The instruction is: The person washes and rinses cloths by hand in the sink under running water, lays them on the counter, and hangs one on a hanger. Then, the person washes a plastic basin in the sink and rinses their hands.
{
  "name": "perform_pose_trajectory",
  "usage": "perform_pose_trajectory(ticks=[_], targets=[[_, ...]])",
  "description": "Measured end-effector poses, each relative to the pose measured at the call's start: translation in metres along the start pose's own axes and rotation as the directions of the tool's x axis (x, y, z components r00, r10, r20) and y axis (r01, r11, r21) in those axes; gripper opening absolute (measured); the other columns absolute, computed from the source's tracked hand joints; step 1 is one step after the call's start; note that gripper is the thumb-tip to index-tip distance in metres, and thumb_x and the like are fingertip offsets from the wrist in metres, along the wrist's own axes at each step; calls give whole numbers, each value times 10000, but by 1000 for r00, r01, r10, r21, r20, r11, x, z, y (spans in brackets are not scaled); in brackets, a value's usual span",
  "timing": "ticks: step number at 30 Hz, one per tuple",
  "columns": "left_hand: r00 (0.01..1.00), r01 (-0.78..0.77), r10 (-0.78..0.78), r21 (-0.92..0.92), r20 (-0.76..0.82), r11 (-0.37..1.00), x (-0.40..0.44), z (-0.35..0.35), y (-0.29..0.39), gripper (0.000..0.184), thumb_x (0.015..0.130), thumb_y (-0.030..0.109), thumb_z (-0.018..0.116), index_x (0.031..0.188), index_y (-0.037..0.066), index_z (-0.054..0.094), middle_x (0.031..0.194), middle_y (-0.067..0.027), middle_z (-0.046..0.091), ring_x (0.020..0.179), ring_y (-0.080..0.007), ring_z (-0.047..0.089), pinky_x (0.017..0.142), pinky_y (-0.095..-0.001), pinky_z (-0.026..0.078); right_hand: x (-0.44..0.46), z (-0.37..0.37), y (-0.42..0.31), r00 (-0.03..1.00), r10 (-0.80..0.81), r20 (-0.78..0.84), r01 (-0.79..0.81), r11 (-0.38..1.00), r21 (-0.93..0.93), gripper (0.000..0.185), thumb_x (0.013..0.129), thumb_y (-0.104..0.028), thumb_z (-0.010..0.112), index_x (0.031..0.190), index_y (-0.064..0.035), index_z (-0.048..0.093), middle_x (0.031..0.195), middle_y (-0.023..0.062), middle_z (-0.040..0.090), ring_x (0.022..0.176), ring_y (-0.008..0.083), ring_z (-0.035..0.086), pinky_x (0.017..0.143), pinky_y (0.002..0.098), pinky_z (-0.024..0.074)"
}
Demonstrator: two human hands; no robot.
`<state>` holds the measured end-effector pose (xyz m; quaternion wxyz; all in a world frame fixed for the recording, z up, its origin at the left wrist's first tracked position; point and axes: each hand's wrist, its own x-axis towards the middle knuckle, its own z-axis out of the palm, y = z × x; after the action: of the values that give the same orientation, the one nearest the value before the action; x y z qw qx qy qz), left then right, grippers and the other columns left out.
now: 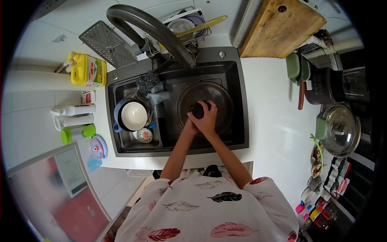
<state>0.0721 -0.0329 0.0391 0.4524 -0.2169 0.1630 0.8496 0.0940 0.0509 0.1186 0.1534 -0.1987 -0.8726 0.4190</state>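
Both hands meet over a round metal basin [223, 94] in the large compartment of the dark sink [246, 133]. A dark, rounded object [197, 110] is held between them; what it is I cannot make out. My right hand [207, 117] lies over it with fingers curled round its edge. Partly hidden beneath, my left hand [191, 126] is against its lower side, its fingers mostly out of sight. The faucet [161, 30] arches above the sink, and no water stream shows.
The small sink compartment holds a white bowl [134, 115] inside a blue pot, a patterned bowl [144, 135] and a dark mesh scrubber [148, 82]. A yellow jug [88, 71] and bottles stand left. A cutting board [282, 28] and a pan lid [340, 131] are at right.
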Motion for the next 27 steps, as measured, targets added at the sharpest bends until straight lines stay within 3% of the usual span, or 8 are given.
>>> perform_pose_trajectory(ticks=[10,12,20,22,23,25,26,27], targets=[[923,-340,327,-33,-200,940,32,-25,-23,313,845,299,415,1053,72,471,1034,-82,520,906,-220,527,793,-334,435,1,24,15,973,231,-1,-228,963,145,435,626,-345,666,909,-37,545,909,175,501,799,336,530,665,371,437],[743,-532,550,162,-381,831,26,-4,-23,207,812,194,481,939,32,508,906,-100,549,807,-211,551,716,-312,456,3,31,22,956,293,-5,-288,942,172,414,635,-330,654,886,-17,553,873,188,524,784,346,539,662,373,440],[596,-443,653,488,-466,752,8,37,-16,36,751,51,486,750,15,493,735,-55,533,672,-168,537,605,-288,433,6,40,31,772,631,80,-627,733,264,362,670,-266,596,770,80,562,719,216,582,678,356,569,644,382,439],[574,-418,685,558,-449,717,6,37,-16,20,736,36,497,723,23,489,715,-47,527,653,-161,530,587,-283,424,3,49,40,624,749,221,-734,465,496,333,696,-261,578,780,62,561,720,154,583,661,276,560,618,358,431],[544,-361,743,689,-391,628,5,37,-16,34,717,39,520,711,11,501,698,-48,532,642,-155,526,580,-280,417,1,51,45,625,748,221,-732,465,498,333,696,-261,578,780,62,561,720,154,583,661,276,560,618,358,431],[518,-296,792,802,-323,520,3,35,-14,52,699,42,544,698,0,513,680,-49,537,631,-150,521,573,-277,410,-8,52,56,528,711,463,-673,18,739,238,712,-224,571,768,7,562,708,70,549,666,193,523,615,307,413],[505,-212,833,904,-225,372,2,33,-10,113,666,73,577,714,-24,546,675,-88,567,624,-177,547,581,-293,424,-12,43,55,537,569,623,-655,-184,732,180,735,-208,562,829,-55,542,746,35,514,717,165,503,634,277,398],[501,-124,857,970,-119,207,2,31,-5,183,633,104,611,730,-48,578,671,-127,597,617,-204,572,589,-309,438,-13,40,50,539,565,624,-655,-184,733,180,735,-208,562,829,-55,542,746,35,514,717,165,503,634,277,398]])
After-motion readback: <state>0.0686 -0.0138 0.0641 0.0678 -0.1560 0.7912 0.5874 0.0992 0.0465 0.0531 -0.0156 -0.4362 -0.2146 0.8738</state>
